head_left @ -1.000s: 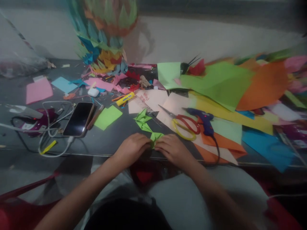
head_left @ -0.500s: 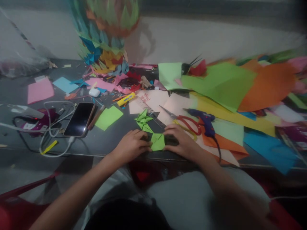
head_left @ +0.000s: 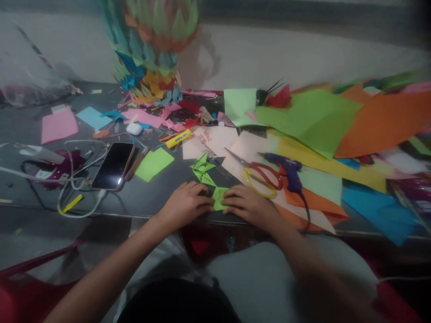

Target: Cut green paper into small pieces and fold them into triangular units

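A small square of green paper [head_left: 219, 198] lies at the table's front edge between my two hands. My left hand [head_left: 189, 202] holds its left side, fingers bent and close together. My right hand [head_left: 248, 204] is on the right side, with its fingers together over that edge and covering part of the paper. Just behind the square is a folded green paper piece with pointed tips [head_left: 202, 168]. Scissors with red and yellow handles [head_left: 262, 177] lie behind my right hand, blades toward the back left.
A blue glue gun [head_left: 290, 170] with a dark cord lies right of the scissors. A phone [head_left: 113, 167] on a white cable lies left. Coloured sheets [head_left: 313, 119] cover the right side. A tall folded-paper construction [head_left: 155, 49] stands at the back.
My right hand has moved left and closed over the right part of the green square, which now shows less. My left hand has barely moved.
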Action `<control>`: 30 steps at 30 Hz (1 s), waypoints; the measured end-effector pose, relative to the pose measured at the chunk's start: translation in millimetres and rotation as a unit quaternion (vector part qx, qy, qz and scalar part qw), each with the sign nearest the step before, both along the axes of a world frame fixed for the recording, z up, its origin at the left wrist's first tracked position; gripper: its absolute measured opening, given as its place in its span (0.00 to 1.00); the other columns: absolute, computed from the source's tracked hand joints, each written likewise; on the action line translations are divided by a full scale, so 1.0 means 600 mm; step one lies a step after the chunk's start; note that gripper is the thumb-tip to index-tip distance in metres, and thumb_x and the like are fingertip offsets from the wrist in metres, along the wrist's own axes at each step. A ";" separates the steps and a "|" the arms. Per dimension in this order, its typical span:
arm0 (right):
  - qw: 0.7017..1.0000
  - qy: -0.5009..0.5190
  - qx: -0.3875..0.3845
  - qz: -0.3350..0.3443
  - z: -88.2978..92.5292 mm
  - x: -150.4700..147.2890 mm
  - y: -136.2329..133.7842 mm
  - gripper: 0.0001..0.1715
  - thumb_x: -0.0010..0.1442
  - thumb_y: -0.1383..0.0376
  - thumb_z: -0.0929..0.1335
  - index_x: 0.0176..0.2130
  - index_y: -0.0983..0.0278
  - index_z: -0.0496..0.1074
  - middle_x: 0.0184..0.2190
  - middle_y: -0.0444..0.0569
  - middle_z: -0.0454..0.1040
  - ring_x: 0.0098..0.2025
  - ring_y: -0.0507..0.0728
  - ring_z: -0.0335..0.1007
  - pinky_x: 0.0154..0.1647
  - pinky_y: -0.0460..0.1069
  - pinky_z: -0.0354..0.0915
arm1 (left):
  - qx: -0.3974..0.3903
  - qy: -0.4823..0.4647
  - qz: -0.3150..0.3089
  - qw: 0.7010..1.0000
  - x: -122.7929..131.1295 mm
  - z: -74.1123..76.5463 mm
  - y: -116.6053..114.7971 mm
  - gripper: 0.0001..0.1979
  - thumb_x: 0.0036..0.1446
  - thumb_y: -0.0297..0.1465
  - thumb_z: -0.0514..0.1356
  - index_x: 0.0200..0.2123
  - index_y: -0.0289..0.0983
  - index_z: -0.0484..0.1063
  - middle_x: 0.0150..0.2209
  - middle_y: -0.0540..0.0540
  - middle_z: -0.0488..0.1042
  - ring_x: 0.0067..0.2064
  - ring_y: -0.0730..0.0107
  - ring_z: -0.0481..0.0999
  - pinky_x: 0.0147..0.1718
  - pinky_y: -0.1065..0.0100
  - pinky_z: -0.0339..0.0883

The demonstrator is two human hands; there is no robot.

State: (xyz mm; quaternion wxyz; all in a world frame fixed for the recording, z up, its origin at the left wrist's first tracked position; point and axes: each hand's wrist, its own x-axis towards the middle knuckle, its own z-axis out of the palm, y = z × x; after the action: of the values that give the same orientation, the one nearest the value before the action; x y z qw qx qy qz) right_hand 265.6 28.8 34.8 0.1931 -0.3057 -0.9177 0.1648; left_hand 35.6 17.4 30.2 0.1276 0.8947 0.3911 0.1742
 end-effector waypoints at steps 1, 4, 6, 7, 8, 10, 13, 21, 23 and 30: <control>1.000 -0.001 -0.003 0.006 -0.001 -0.003 -0.001 0.11 0.60 0.59 0.65 0.38 0.62 0.75 0.37 0.50 0.75 0.41 0.57 0.68 0.43 0.54 0.65 | 0.003 0.003 0.000 1.000 0.000 0.000 0.000 0.10 0.57 0.38 0.58 0.39 0.43 0.75 0.40 0.48 0.71 0.41 0.68 0.67 0.36 0.66 0.58; 1.000 -0.010 -0.007 0.013 -0.003 -0.008 -0.004 0.15 0.60 0.59 0.65 0.45 0.60 0.73 0.39 0.50 0.75 0.42 0.57 0.68 0.43 0.53 0.64 | 0.005 0.007 -0.002 1.000 0.000 -0.001 0.000 0.09 0.57 0.38 0.58 0.38 0.42 0.75 0.40 0.49 0.72 0.41 0.67 0.67 0.36 0.65 0.58; 1.000 -0.014 -0.005 0.011 -0.006 -0.009 -0.007 0.17 0.61 0.59 0.64 0.49 0.60 0.71 0.41 0.51 0.74 0.43 0.57 0.68 0.43 0.53 0.64 | 0.003 0.004 -0.003 1.000 -0.001 -0.001 0.001 0.10 0.57 0.38 0.57 0.37 0.41 0.75 0.40 0.49 0.72 0.41 0.66 0.67 0.37 0.65 0.57; 1.000 -0.013 -0.004 0.009 -0.008 -0.009 -0.007 0.16 0.61 0.60 0.64 0.48 0.60 0.71 0.41 0.51 0.74 0.43 0.57 0.68 0.43 0.53 0.64 | 0.000 0.001 -0.002 1.000 -0.001 -0.002 0.001 0.10 0.57 0.38 0.57 0.37 0.41 0.75 0.40 0.49 0.72 0.41 0.66 0.67 0.37 0.65 0.57; 1.000 -0.009 -0.002 0.007 -0.009 -0.009 -0.008 0.15 0.61 0.60 0.64 0.46 0.60 0.73 0.41 0.51 0.74 0.43 0.57 0.68 0.43 0.53 0.64 | -0.002 -0.002 -0.003 1.000 -0.001 -0.002 0.001 0.10 0.57 0.38 0.57 0.37 0.42 0.75 0.40 0.49 0.72 0.41 0.66 0.68 0.37 0.65 0.57; 1.000 0.003 -0.004 0.007 -0.011 -0.010 -0.008 0.11 0.60 0.61 0.65 0.40 0.61 0.75 0.39 0.51 0.74 0.43 0.57 0.68 0.43 0.52 0.63 | -0.008 -0.011 -0.009 1.000 -0.002 -0.002 0.002 0.09 0.57 0.37 0.57 0.39 0.42 0.74 0.40 0.49 0.72 0.41 0.67 0.68 0.37 0.66 0.57; 0.999 0.028 -0.027 -0.001 -0.009 -0.014 -0.007 0.09 0.59 0.62 0.66 0.34 0.61 0.76 0.37 0.49 0.74 0.41 0.56 0.68 0.42 0.52 0.63 | -0.017 -0.021 -0.032 0.999 -0.003 -0.001 0.003 0.09 0.58 0.35 0.57 0.39 0.41 0.74 0.40 0.50 0.73 0.41 0.69 0.68 0.38 0.67 0.58; 0.985 0.077 -0.140 -0.070 0.005 -0.023 -0.002 0.06 0.58 0.63 0.67 0.33 0.61 0.74 0.35 0.47 0.73 0.39 0.53 0.69 0.41 0.48 0.63 | -0.036 -0.040 -0.057 0.997 -0.005 0.003 0.009 0.08 0.57 0.35 0.58 0.32 0.41 0.77 0.39 0.49 0.74 0.40 0.68 0.69 0.37 0.67 0.57; 0.981 0.081 -0.158 -0.081 0.005 -0.025 0.000 0.06 0.58 0.64 0.67 0.31 0.62 0.74 0.35 0.46 0.72 0.38 0.52 0.69 0.40 0.47 0.62 | -0.038 -0.047 -0.062 0.996 -0.005 0.000 0.010 0.08 0.57 0.35 0.58 0.31 0.40 0.77 0.39 0.49 0.74 0.40 0.69 0.69 0.37 0.67 0.58; 0.974 0.085 -0.166 -0.127 0.001 -0.036 0.006 0.06 0.55 0.65 0.69 0.27 0.63 0.73 0.32 0.45 0.70 0.33 0.51 0.67 0.35 0.46 0.61 | -0.039 -0.062 -0.069 0.995 -0.009 -0.007 0.011 0.08 0.58 0.35 0.58 0.34 0.42 0.77 0.41 0.48 0.74 0.41 0.68 0.68 0.39 0.65 0.58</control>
State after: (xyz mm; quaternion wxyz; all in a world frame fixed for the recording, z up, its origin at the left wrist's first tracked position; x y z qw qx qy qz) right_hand 243.9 32.6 35.4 0.2368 -0.4326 -0.8111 0.3145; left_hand 30.4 23.7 26.0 0.1982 0.9014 0.3258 0.2050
